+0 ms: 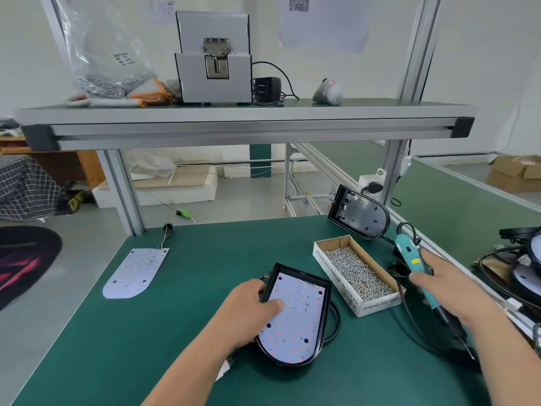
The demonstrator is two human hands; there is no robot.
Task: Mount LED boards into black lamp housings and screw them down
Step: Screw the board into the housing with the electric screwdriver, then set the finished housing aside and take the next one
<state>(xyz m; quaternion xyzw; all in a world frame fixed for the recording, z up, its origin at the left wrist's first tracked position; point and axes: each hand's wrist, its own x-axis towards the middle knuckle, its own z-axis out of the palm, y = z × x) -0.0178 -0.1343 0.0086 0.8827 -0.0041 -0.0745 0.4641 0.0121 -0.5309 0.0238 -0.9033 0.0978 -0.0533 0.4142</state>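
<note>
Black housing (327, 303): flat on the green mat (175, 332), its left rim under the left fingers, rounded end toward the person.
Left hand (248, 309): fingers curled over the housing's left rim, thumb flat on the board inside, so it holds the housing.
LED board (295, 320): white, seated inside the housing, reaching right of and nearer than the thumb (red and orange dots across it).
Right hand (450, 285): fingers wrapped round the screwdriver, well right of the housing.
Teal screwdriver (408, 252): body rises beyond the fingers; the dark bit slants down past the palm, apart from the board.
Screw box (330, 273): cardboard, filled with silver screws, between the two hands, just beside the housing.
Spare LED board (134, 273): well left of the left fingers, wires at its far end.
Second housing (360, 212): beyond the right fingers, tilted.
</note>
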